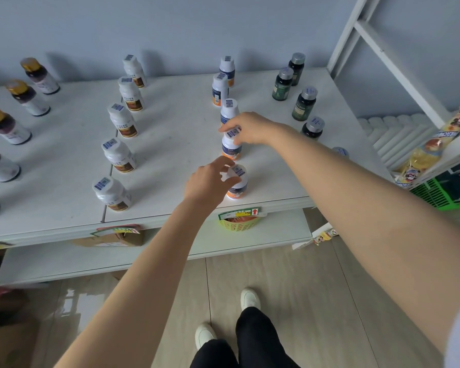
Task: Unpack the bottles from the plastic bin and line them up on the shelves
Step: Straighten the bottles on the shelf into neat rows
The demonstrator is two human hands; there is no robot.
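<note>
Rows of bottles stand on the white shelf. My left hand grips the cap of the nearest white bottle with an orange base, close to the shelf's front edge. My right hand holds the cap of the white and orange bottle just behind it. Three more bottles of that kind run in a line toward the wall. Both held bottles stand upright on the shelf.
White bottles with brown labels form a row to the left, gold-capped dark bottles further left, dark green bottles to the right. A green plastic bin sits at right beside a white rack. A small basket lies under the shelf.
</note>
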